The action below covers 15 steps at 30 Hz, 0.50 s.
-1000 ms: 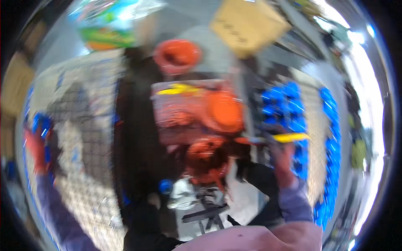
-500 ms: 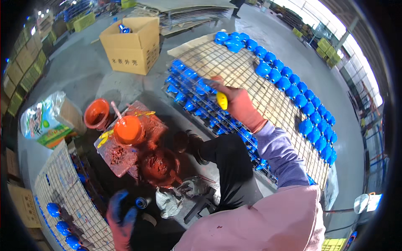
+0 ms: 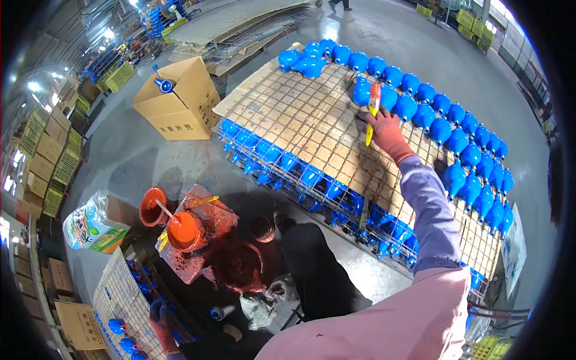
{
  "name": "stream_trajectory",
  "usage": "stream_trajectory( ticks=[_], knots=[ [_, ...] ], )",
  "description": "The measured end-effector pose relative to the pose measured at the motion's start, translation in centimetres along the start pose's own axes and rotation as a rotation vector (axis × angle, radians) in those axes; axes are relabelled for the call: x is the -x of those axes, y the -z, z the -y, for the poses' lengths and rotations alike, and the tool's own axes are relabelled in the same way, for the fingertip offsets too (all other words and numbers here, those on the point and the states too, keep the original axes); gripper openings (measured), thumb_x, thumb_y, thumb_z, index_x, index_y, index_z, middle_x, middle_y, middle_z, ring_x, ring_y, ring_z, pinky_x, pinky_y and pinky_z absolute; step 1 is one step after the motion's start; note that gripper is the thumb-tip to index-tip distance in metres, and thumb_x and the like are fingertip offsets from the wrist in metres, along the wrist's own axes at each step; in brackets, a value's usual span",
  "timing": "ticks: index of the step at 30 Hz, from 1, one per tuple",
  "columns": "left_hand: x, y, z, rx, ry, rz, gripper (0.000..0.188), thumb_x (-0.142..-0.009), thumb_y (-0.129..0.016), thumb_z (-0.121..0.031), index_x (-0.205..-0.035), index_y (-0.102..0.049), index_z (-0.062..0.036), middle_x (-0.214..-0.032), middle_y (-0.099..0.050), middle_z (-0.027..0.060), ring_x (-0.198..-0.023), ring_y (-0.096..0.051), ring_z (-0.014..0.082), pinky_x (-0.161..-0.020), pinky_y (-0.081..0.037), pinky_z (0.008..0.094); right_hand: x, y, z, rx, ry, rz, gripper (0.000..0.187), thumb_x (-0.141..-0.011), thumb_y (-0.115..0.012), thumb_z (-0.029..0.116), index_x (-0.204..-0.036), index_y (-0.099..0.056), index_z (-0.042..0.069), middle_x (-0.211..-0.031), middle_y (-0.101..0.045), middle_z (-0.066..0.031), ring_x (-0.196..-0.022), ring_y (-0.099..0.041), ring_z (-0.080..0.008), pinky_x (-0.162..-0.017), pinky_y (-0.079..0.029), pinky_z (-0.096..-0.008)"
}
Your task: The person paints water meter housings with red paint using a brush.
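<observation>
Right hand [image 3: 389,133] is shifting across the mesh rack [image 3: 288,102] to blue parts [image 3: 405,108], gripping a brush [image 3: 373,110].
Rows are covering its top partway; left hand [image 3: 162,325]: finger state indeterminable.

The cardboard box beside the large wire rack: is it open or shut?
Open: the cardboard box has its top uncovered, and a blue part shows at its mouth.

right arm [image 3: 431,210] outstretched | right grip [image 3: 387,132] curled | left grip [image 3: 161,324] low, left side
</observation>
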State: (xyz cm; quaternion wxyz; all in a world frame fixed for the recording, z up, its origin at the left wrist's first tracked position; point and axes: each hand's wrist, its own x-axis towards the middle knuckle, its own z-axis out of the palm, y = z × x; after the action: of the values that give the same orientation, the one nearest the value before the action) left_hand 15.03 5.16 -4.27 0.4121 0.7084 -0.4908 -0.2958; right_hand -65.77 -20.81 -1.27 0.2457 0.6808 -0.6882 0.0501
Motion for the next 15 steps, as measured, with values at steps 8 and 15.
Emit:
stream_trajectory(
  ticks=[8, 15],
  knots=[
    [2.1, -0.6, -1.1, -0.119, 0.147, -0.070, 0.016, -0.088, -0.065, -0.009, -0.101, -0.067, -0.0004, -0.091, -0.065, 0.0006, -0.085, -0.058, 0.0098, -0.075, -0.048, 0.0265, -2.9, -6.6, -5.5, -0.237, 0.046, 0.029, 0.065, -0.070, -0.064, 0.006, -0.133, -0.053, 0.017, -0.119, -0.063, -0.0180, -0.118, -0.054, -0.0449, -0.088, -0.049, -0.0534],
    [2.2, -0.4, -0.3, -0.269, 0.156, -0.080, 0.025, -0.086, -0.070, -0.012, -0.107, -0.067, 0.0029, -0.096, -0.070, 0.0068, -0.089, -0.064, 0.0130, -0.079, -0.052, 0.0293, -4.5, -11.6, -7.4, -0.215, 0.121, 0.070, 0.057, -0.073, -0.065, 0.003, -0.128, -0.053, 0.014, -0.118, -0.060, -0.0152, -0.102, -0.059, -0.0424, -0.077, -0.054, -0.0484]
  ],
)
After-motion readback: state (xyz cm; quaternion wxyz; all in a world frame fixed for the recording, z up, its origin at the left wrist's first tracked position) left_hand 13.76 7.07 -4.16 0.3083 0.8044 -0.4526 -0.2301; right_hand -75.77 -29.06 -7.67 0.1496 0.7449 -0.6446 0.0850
